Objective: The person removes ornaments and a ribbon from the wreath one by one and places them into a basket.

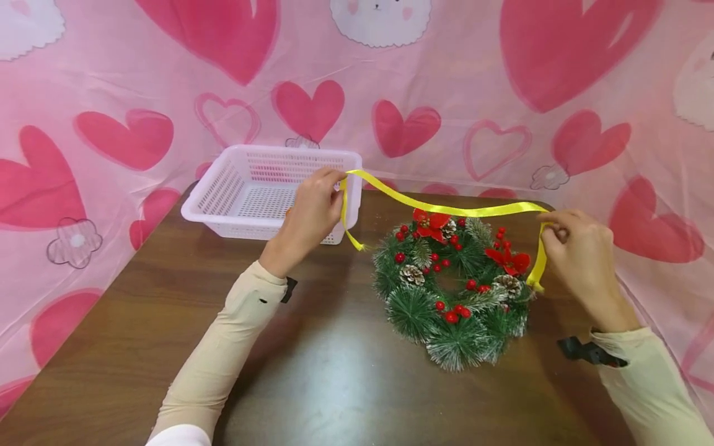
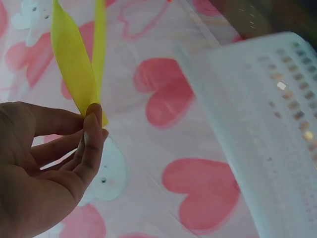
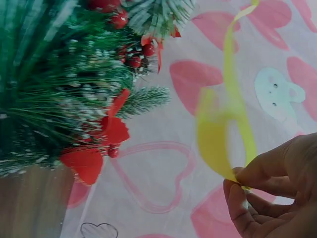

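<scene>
A yellow ribbon (image 1: 446, 207) stretches between both hands above the far side of a green wreath (image 1: 413, 313), sagging slightly in the middle. The left hand (image 1: 313, 210) pinches it between thumb and fingertips in front of the basket, with a short end hanging down. In the left wrist view the ribbon (image 2: 74, 54) folds over at that pinch. The right hand (image 1: 586, 263) pinches the other side, and its loose end hangs by the wreath's right edge. The right wrist view shows the ribbon (image 3: 213, 139) looping from those fingertips. Red flowers, berries and pinecones decorate the wreath, which lies on the table.
A white perforated plastic basket (image 1: 223, 224) stands at the table's back left. Something small and orange shows inside it, mostly hidden by the left hand. Behind the brown wooden table (image 1: 312, 371) hangs a pink cloth (image 1: 446, 80) with hearts.
</scene>
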`<control>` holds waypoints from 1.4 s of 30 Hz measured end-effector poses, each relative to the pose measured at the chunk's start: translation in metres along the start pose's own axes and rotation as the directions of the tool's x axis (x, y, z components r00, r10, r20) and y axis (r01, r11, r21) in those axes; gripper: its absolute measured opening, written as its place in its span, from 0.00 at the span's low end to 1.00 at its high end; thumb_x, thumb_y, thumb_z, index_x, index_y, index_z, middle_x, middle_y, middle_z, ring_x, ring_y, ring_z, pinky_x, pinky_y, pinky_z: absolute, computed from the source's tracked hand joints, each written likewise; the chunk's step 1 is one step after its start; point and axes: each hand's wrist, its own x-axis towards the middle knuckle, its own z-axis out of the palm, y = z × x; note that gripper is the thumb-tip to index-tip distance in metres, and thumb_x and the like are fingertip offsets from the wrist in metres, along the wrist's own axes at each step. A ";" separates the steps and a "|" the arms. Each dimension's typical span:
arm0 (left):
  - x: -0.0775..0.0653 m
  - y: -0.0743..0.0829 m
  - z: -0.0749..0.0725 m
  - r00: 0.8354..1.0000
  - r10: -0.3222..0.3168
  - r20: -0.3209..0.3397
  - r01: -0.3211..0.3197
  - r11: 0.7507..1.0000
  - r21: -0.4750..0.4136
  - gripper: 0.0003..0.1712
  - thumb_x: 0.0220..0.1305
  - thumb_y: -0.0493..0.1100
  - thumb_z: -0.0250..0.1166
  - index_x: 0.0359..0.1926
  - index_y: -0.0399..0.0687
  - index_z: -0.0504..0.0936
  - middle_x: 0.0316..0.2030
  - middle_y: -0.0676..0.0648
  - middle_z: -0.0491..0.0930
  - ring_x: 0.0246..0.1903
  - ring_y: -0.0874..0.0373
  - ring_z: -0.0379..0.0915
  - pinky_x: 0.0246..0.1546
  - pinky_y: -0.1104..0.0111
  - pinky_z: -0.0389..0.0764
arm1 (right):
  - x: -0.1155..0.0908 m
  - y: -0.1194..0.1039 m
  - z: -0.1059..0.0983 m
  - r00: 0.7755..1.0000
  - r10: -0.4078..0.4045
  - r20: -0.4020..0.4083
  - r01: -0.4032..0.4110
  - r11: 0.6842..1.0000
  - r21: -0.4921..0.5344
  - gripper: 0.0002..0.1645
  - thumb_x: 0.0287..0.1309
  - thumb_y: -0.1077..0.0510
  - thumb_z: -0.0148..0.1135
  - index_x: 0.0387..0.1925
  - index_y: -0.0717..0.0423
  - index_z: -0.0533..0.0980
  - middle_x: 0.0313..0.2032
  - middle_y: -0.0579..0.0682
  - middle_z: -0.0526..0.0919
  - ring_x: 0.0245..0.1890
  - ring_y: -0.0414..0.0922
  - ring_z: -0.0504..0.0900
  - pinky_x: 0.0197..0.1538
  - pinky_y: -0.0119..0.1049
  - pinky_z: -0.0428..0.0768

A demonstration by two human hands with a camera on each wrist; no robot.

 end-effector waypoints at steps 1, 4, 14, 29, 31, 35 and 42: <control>-0.001 -0.002 -0.001 1.000 -0.006 0.011 0.006 1.000 0.005 0.14 0.58 0.23 0.58 0.46 0.26 0.82 0.42 0.34 0.82 0.41 0.44 0.79 0.42 0.58 0.80 | 0.003 0.000 0.000 1.000 -0.012 0.004 0.012 1.000 -0.010 0.14 0.51 0.71 0.54 0.35 0.68 0.85 0.27 0.63 0.82 0.25 0.41 0.69 0.31 0.35 0.61; -0.006 -0.009 -0.007 0.998 -0.030 0.046 0.029 0.999 0.022 0.15 0.57 0.23 0.58 0.47 0.25 0.81 0.44 0.34 0.82 0.45 0.43 0.79 0.45 0.57 0.80 | 0.010 -0.001 0.000 0.999 -0.032 0.028 0.033 0.999 -0.037 0.15 0.49 0.71 0.55 0.37 0.67 0.85 0.23 0.59 0.77 0.23 0.38 0.64 0.29 0.34 0.59; -0.020 -0.027 -0.031 0.992 -0.087 0.092 0.080 0.993 0.084 0.18 0.56 0.22 0.57 0.48 0.23 0.81 0.48 0.30 0.81 0.50 0.39 0.79 0.50 0.53 0.79 | 0.033 -0.029 0.008 0.987 -0.067 0.149 0.065 0.998 0.017 0.25 0.48 0.71 0.55 0.51 0.65 0.81 0.22 0.55 0.75 0.25 0.46 0.66 0.32 0.36 0.59; -0.030 -0.046 -0.047 0.990 -0.079 0.114 0.066 0.992 0.110 0.25 0.52 0.21 0.54 0.54 0.20 0.77 0.53 0.29 0.78 0.55 0.38 0.75 0.55 0.51 0.77 | 0.061 -0.064 0.030 0.936 -0.064 0.347 0.008 0.987 0.159 0.36 0.49 0.72 0.57 0.65 0.65 0.71 0.37 0.61 0.83 0.32 0.52 0.83 0.38 0.41 0.73; -0.030 -0.049 -0.048 0.992 -0.079 0.103 0.067 0.991 0.117 0.26 0.51 0.21 0.54 0.54 0.20 0.76 0.52 0.28 0.78 0.53 0.37 0.75 0.53 0.51 0.77 | 0.064 -0.069 0.036 0.928 -0.062 0.369 -0.009 0.983 0.186 0.37 0.50 0.72 0.57 0.66 0.65 0.70 0.40 0.63 0.83 0.34 0.54 0.83 0.39 0.46 0.75; -0.028 -0.055 -0.050 0.990 -0.101 0.101 0.087 0.987 0.134 0.26 0.51 0.22 0.55 0.55 0.21 0.76 0.52 0.28 0.78 0.52 0.36 0.75 0.51 0.50 0.77 | 0.071 -0.078 0.048 0.909 -0.056 0.414 -0.046 0.972 0.232 0.37 0.52 0.71 0.58 0.68 0.65 0.67 0.45 0.65 0.81 0.37 0.57 0.84 0.40 0.52 0.80; -0.025 -0.067 -0.060 0.980 -0.183 0.082 0.169 0.974 0.153 0.25 0.54 0.23 0.56 0.56 0.21 0.76 0.52 0.28 0.78 0.50 0.38 0.75 0.47 0.51 0.76 | 0.088 -0.088 0.077 0.891 -0.056 0.451 -0.078 0.959 0.273 0.38 0.55 0.68 0.60 0.69 0.61 0.67 0.50 0.62 0.81 0.36 0.52 0.85 0.34 0.30 0.77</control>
